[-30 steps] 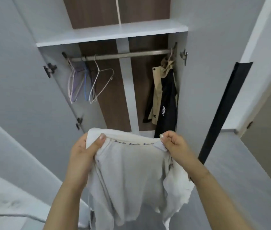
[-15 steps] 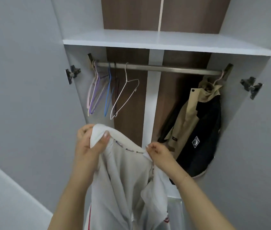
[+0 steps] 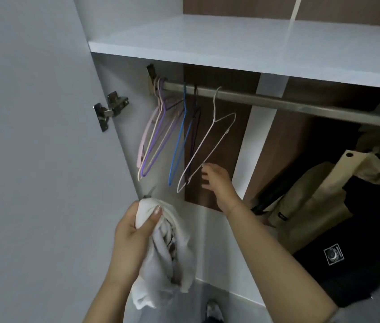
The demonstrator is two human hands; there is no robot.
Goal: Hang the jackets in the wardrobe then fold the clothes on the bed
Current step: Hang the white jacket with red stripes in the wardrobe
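Note:
My left hand grips a bunched white jacket by its top, and the cloth hangs down in front of the open wardrobe. My right hand reaches into the wardrobe with fingers spread, its fingertips touching the lower bar of a white wire hanger. That hanger hangs from the metal rail, to the right of several coloured hangers. A beige and black jacket hangs at the right end of the rail.
A white shelf runs above the rail. The open left door with its metal hinge stands close on the left. A white upright divides the brown back panel. A shoe shows on the grey floor below.
My right hand let go of the white jacket and rose to the white hanger. The jacket, once spread between both hands, now hangs bunched from my left hand. The view moved closer.

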